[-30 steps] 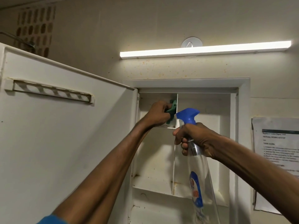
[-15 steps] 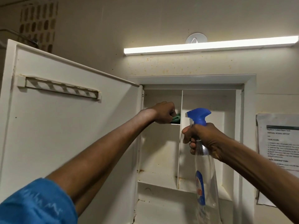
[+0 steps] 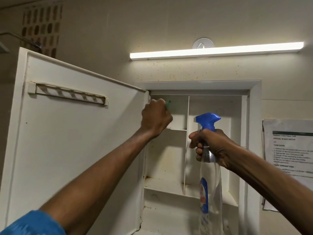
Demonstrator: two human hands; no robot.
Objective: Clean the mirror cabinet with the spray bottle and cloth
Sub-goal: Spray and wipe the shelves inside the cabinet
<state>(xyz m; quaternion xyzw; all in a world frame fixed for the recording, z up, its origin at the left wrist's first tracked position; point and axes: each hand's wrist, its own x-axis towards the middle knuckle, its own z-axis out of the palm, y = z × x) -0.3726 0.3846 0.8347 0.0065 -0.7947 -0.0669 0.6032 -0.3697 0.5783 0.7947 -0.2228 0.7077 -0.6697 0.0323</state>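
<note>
The white mirror cabinet (image 3: 254, 133) is set into the wall, its door (image 3: 76, 141) swung open to the left. My left hand (image 3: 155, 118) is inside the upper left compartment, fist curled around a green cloth (image 3: 168, 104) of which only a small edge shows. My right hand (image 3: 211, 145) grips the neck of a clear spray bottle (image 3: 210, 192) with a blue trigger head (image 3: 208, 120), held upright in front of the right compartment. A vertical divider (image 3: 187, 141) splits the cabinet interior.
A lit tube light (image 3: 216, 50) runs above the cabinet. A printed paper sheet (image 3: 289, 158) hangs on the wall to the right. A slotted rack (image 3: 67, 94) is fixed on the door's inner face. Shelves inside look stained.
My left hand with the cloth has moved up and left, from the small shelf by the divider to the top left corner near the hinge. The bottle stays about where it was.
</note>
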